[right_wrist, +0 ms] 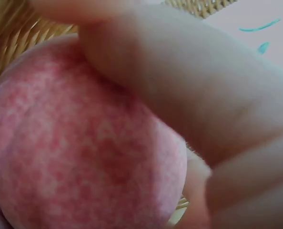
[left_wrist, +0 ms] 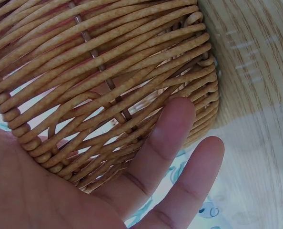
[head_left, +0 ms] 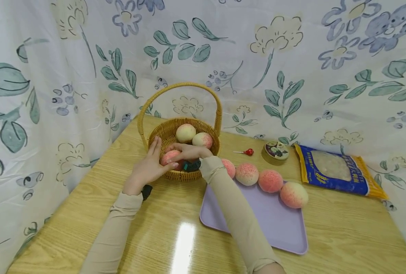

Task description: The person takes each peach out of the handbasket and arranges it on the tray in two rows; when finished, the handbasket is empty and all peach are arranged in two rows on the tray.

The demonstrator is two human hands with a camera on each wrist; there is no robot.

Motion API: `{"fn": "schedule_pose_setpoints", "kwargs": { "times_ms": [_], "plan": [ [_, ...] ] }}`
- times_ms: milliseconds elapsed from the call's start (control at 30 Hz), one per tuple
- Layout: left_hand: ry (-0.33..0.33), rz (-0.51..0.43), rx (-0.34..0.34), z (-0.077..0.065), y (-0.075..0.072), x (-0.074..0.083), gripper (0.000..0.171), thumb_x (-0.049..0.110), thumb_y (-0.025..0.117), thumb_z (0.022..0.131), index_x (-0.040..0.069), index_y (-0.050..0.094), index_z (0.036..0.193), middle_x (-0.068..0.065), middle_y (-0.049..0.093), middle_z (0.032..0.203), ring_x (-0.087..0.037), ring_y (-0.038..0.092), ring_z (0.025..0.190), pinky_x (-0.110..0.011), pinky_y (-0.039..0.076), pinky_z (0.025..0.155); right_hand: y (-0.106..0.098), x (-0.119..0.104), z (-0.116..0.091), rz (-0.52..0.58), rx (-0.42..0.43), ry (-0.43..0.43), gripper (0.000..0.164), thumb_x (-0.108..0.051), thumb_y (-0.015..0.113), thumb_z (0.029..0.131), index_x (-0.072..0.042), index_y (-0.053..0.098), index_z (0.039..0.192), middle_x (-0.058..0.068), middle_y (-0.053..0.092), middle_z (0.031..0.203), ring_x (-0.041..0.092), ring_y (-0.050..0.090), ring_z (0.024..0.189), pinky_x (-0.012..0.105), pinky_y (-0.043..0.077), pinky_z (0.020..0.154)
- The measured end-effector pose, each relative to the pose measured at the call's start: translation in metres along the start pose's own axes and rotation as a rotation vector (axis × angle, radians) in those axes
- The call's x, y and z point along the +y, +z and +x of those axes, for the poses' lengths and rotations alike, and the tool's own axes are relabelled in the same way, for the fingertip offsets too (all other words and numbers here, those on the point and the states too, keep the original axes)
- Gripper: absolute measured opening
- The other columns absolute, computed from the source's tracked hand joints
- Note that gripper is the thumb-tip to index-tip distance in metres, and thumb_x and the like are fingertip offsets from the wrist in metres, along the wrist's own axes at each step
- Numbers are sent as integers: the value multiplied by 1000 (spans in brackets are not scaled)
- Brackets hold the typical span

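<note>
- Left hand [head_left: 147, 165]: at the near-left of the basket [head_left: 186, 176]; I see straight fingers lying along the outer wicker, thumb reaching over the rim toward the held peach [head_left: 169, 157]; grip spread, pinching nothing; thumb contact with the peach I cannot tell
- Right hand [head_left: 189, 151]: arched over the near rim, knuckles up, fingers curled round the held peach; forearm slants in from lower right, its sleeve [head_left: 241, 201] above the tray [head_left: 278, 228]
- Held peach: inside the basket, near side; looks near round, so I read no clear long axis; which way its tip points I cannot tell, the hands cover part of it
- Peaches, my count: seven; one in hand, two pale ones [head_left: 186, 133] behind it in the basket, four [head_left: 270, 180] along the tray's far edge, the leftmost partly behind the sleeve
- Singles: one basket, handle upright; one tray; one lollipop [head_left: 248, 152], stick pointing left; one round tin [head_left: 275, 152]; one packet [head_left: 340, 171], long axis running left to right
</note>
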State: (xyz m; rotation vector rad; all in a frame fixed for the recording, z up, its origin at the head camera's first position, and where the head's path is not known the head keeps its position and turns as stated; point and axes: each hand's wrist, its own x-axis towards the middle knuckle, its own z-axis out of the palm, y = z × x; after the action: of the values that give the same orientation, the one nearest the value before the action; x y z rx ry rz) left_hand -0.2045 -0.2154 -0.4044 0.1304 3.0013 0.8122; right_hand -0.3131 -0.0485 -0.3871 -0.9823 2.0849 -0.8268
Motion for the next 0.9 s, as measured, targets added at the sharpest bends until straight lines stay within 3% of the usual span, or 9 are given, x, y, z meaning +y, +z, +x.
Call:
{"fn": "schedule_pose_setpoints", "kwargs": {
  "times_ms": [100,267,333,433,667,800,900],
  "plan": [
    [11,6,-5,1,1,2,111,72,49,86,7,-11,154,-12,-12,164,-51,47,126,-41,53,64,-1,3,-5,86,54,-11,48,-27,55,98,-13,44,142,9,45,144,23,46,132,33,43,103],
    [15,0,-11,2,1,4,110,69,49,88,6,-12,154,-13,-13,163,-52,42,131,-52,52,80,-5,5,-21,498,124,-56,54,-21,47,101,-13,29,152,15,35,151,35,49,129,44,54,91],
    [11,-1,-10,2,0,3,109,68,49,89,5,-12,154,-13,-14,163,-52,40,132,-52,53,80,-9,8,-30,664,143,-83,56,-19,44,102,-12,25,154,17,31,151,39,50,125,50,54,89],
    [12,3,-11,1,-2,2,109,68,49,89,5,-13,154,-14,-16,163,-53,38,132,-47,54,73,-17,14,-46,792,193,-138,56,-20,44,101,-11,25,153,18,33,147,37,51,119,53,53,90],
    [9,8,-18,-2,-5,-1,111,70,48,88,5,-14,153,-12,-18,162,-55,39,130,-31,46,52,-29,26,-90,901,264,-226,75,-45,69,87,-20,33,148,10,38,141,30,51,118,59,44,99],
    [18,2,-21,-2,-3,0,112,73,46,88,5,-15,153,-14,-17,162,-56,45,124,-30,43,47,-28,35,-116,941,305,-235,74,-47,71,85,-23,36,147,8,40,141,29,55,117,56,46,98],
    [28,-2,-22,0,-2,2,112,73,45,88,4,-15,153,-15,-17,162,-56,47,122,-30,43,47,-22,44,-135,943,336,-238,81,-49,71,84,-19,33,149,7,44,136,26,58,112,52,50,95]
  ]
}}
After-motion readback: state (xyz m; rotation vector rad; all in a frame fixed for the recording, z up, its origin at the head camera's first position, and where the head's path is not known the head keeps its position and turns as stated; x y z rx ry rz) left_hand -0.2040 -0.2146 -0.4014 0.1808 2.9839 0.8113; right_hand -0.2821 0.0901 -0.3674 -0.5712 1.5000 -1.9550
